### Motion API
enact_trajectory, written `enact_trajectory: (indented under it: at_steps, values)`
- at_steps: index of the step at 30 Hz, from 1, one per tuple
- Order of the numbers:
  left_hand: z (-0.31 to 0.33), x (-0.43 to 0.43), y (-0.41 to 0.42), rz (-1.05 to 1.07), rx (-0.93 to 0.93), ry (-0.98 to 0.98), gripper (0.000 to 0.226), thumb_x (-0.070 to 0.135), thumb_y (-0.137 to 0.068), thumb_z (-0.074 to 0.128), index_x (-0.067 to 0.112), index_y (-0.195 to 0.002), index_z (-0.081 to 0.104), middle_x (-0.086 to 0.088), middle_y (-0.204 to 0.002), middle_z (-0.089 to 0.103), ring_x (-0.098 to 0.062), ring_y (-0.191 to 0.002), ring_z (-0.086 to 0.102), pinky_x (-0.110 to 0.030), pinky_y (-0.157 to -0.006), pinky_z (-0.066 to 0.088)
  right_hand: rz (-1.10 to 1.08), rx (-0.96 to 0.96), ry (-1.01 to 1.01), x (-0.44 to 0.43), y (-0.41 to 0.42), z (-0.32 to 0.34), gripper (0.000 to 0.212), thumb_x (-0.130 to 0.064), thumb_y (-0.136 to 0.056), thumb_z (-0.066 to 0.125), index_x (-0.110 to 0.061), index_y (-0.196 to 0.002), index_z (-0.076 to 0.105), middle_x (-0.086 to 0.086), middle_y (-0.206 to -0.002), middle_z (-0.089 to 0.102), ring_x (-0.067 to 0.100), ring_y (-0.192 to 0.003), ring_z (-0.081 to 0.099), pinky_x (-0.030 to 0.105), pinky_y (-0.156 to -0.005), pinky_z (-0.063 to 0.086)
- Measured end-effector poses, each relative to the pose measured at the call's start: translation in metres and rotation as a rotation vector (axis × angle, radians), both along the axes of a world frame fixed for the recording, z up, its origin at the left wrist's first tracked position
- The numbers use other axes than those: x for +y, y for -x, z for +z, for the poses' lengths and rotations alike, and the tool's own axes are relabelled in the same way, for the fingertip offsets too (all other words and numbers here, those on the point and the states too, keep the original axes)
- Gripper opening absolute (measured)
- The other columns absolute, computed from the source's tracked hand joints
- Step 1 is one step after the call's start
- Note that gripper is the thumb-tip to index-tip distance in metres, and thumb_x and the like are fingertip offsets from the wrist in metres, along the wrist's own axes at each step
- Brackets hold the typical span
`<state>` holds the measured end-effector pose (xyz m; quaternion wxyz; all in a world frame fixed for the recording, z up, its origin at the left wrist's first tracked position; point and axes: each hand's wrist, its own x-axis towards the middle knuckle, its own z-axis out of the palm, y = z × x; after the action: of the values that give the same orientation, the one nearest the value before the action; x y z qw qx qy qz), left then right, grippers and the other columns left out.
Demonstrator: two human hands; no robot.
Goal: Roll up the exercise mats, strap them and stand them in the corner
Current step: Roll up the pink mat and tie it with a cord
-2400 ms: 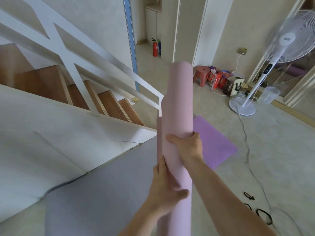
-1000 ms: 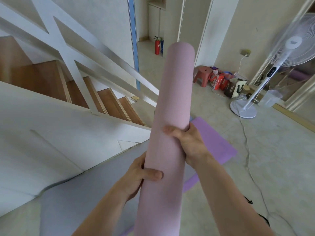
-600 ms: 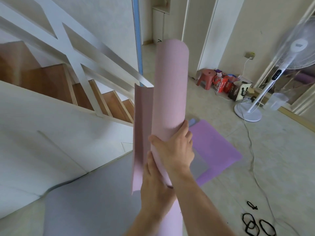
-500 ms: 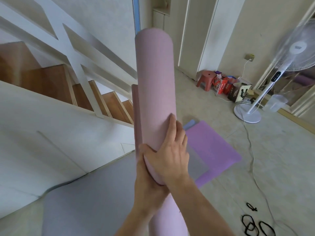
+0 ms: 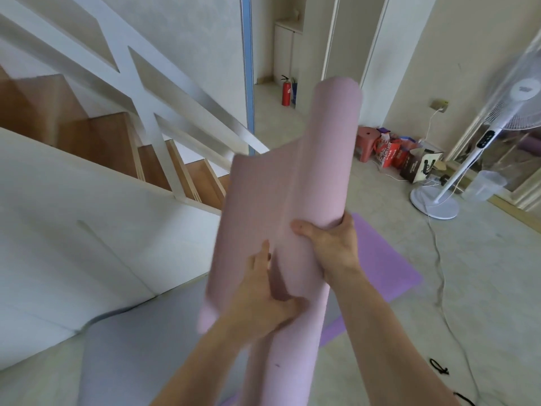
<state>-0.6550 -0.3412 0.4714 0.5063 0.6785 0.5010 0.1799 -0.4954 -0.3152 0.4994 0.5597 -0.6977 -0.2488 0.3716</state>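
Rolled pink foam exercise mat (image 5: 328, 159) gripped by right hand (image 5: 330, 244); loose flap (image 5: 254, 200), pressed by flat left hand (image 5: 257, 306), should be rewound tight.

This is a home, in an open living area. A wooden staircase (image 5: 96, 142) with a white railing (image 5: 175, 92) runs along one wall, and a standing fan (image 5: 484, 137) stands near a wall socket (image 5: 439, 104). A red plastic stool (image 5: 366, 143), shopping bags (image 5: 390, 155) and a fire extinguisher (image 5: 286, 91) sit by the walls, and a purple mat (image 5: 383, 259) and a grey mat (image 5: 140, 347) lie on the pale floor (image 5: 483, 273).
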Motion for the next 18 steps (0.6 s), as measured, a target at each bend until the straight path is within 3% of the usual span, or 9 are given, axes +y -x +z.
enact_trajectory:
  at_steps: [2, 4, 5, 8, 10, 14, 18]
  values:
    - [-0.003, -0.023, -0.017, 0.02, 0.318, -0.294, 0.13, 0.044, -0.066, 0.081, 0.02, -0.158, -0.007, -0.003, -0.163, 0.011, -0.024, -0.147, 0.028, -0.037, -0.115, 0.034, -0.07, -0.141, 0.084, -0.002, 0.011, -0.004, 0.104, -0.045, -0.051, 0.091, -0.024, -0.138, 0.038, -0.007, -0.126, 0.059, 0.021, -0.111, 0.06, 0.045, -0.097, 0.051]
    - [-0.012, -0.04, -0.032, 0.089, 0.51, -0.417, 0.135, 0.058, -0.056, 0.083, 0.01, -0.157, 0.006, -0.019, -0.161, 0.022, -0.04, -0.141, 0.038, -0.055, -0.106, 0.042, -0.096, -0.133, 0.082, -0.004, 0.026, -0.001, 0.109, -0.052, -0.052, 0.087, -0.028, -0.142, 0.03, -0.007, -0.132, 0.054, 0.02, -0.115, 0.057, 0.046, -0.101, 0.047]
    - [-0.019, -0.041, -0.035, 0.133, 0.532, -0.448, 0.132, 0.059, -0.054, 0.084, 0.005, -0.154, 0.017, -0.024, -0.154, 0.035, -0.045, -0.133, 0.046, -0.056, -0.1, 0.047, -0.109, -0.108, 0.061, -0.006, 0.033, 0.001, 0.109, -0.053, -0.052, 0.086, -0.03, -0.142, 0.028, -0.009, -0.133, 0.052, 0.019, -0.114, 0.057, 0.045, -0.101, 0.046]
    - [-0.027, -0.027, -0.026, 0.245, 0.45, -0.659, 0.105, 0.042, -0.059, 0.086, 0.005, -0.143, 0.037, -0.021, -0.133, 0.057, -0.039, -0.11, 0.062, -0.046, -0.084, 0.055, -0.105, -0.002, -0.065, -0.014, 0.039, 0.003, 0.107, -0.045, -0.055, 0.091, -0.031, -0.142, 0.031, -0.012, -0.13, 0.053, 0.013, -0.113, 0.058, 0.041, -0.099, 0.049]
    - [-0.017, -0.021, -0.01, 0.3, 0.378, -0.699, 0.104, 0.036, -0.055, 0.087, 0.012, -0.143, 0.037, -0.012, -0.132, 0.058, -0.033, -0.108, 0.064, -0.042, -0.081, 0.057, -0.026, 0.097, -0.141, -0.019, 0.029, 0.003, 0.107, -0.042, -0.056, 0.092, -0.027, -0.144, 0.035, -0.009, -0.129, 0.057, 0.011, -0.113, 0.06, 0.038, -0.098, 0.052]
    - [0.012, -0.022, 0.014, 0.269, 0.141, -0.457, 0.106, 0.045, -0.057, 0.084, 0.049, -0.139, 0.017, 0.023, -0.137, 0.045, -0.007, -0.118, 0.052, -0.033, -0.091, 0.051, 0.201, 0.23, -0.251, -0.026, 0.002, 0.007, 0.092, -0.05, -0.056, 0.082, -0.024, -0.137, 0.047, -0.006, -0.127, 0.065, 0.012, -0.116, 0.064, 0.04, -0.097, 0.052]
    - [0.021, -0.019, 0.014, 0.193, -0.134, -0.207, 0.099, 0.043, -0.048, 0.088, 0.063, -0.128, 0.035, 0.035, -0.125, 0.055, 0.004, -0.113, 0.058, -0.032, -0.091, 0.053, 0.238, 0.335, -0.32, -0.024, -0.007, 0.015, 0.086, -0.04, -0.057, 0.082, -0.014, -0.132, 0.05, -0.002, -0.12, 0.071, 0.016, -0.108, 0.069, 0.028, -0.079, 0.058]
